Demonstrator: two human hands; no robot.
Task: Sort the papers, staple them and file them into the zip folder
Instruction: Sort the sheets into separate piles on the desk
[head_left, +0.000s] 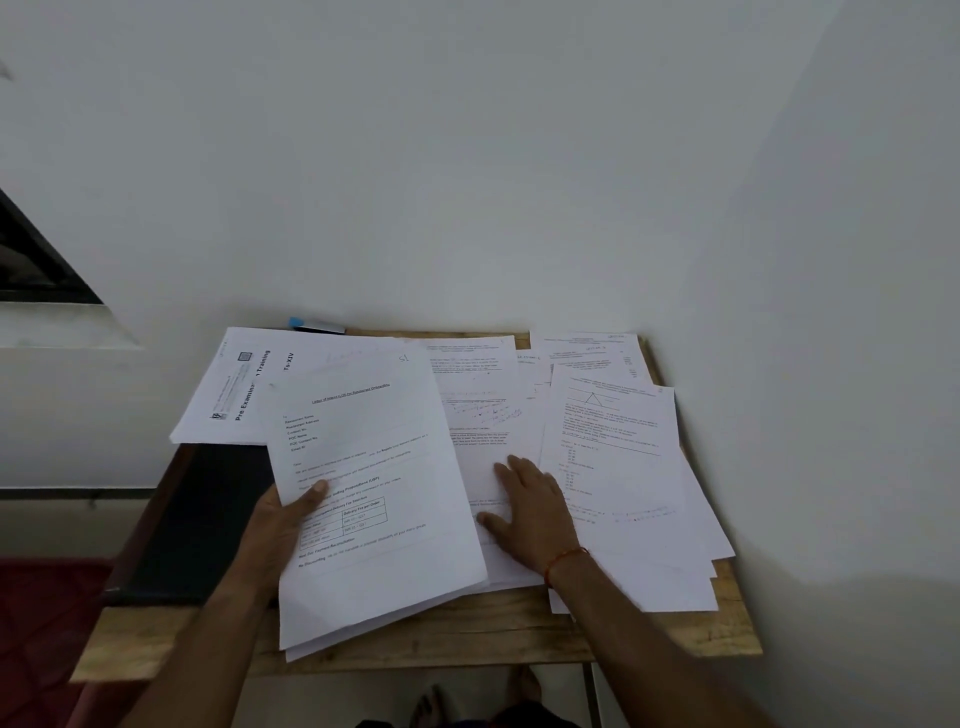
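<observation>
While sorting, left hand (291, 519) pinching thin white printed sheets (363, 493): light, floppy, slippery; best gripped at an edge. Right hand (530, 512) spread flat on loose white pages (613, 457).

Wooden table (519, 639) against white wall (467, 156)

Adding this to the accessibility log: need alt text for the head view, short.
A person's left hand grips a sheaf of white printed sheets by its left edge, while the right hand lies flat on loose white papers spread across a small wooden table against a white wall. A dark flat folder lies at the table's left.
</observation>
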